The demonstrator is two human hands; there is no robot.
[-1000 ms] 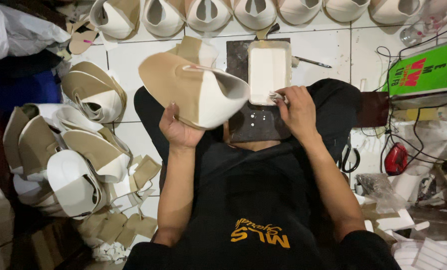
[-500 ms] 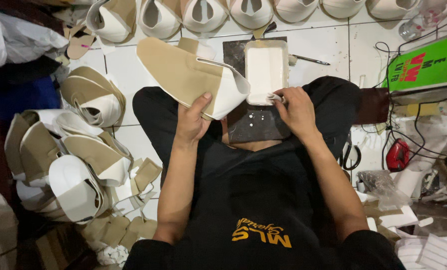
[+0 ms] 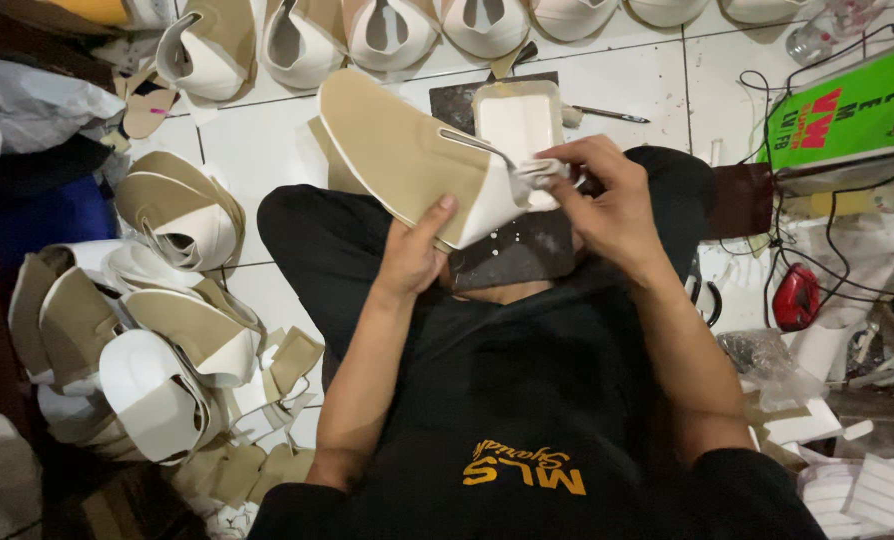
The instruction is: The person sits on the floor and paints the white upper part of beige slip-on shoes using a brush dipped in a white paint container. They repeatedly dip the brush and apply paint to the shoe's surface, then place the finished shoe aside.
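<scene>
Tan-and-white shoe upper (image 3: 417, 160), flat, clamped in left hand (image 3: 412, 262); right hand (image 3: 607, 200) pinched on its white edge

The floor (image 3: 267, 150) is of white square tiles with dark joints. A row of shoe uppers (image 3: 387, 30) lies along the top, another pile (image 3: 147, 340) (beige and white) at the left. A green box (image 3: 837, 110) and black cables (image 3: 817, 270) lie at the right.
</scene>
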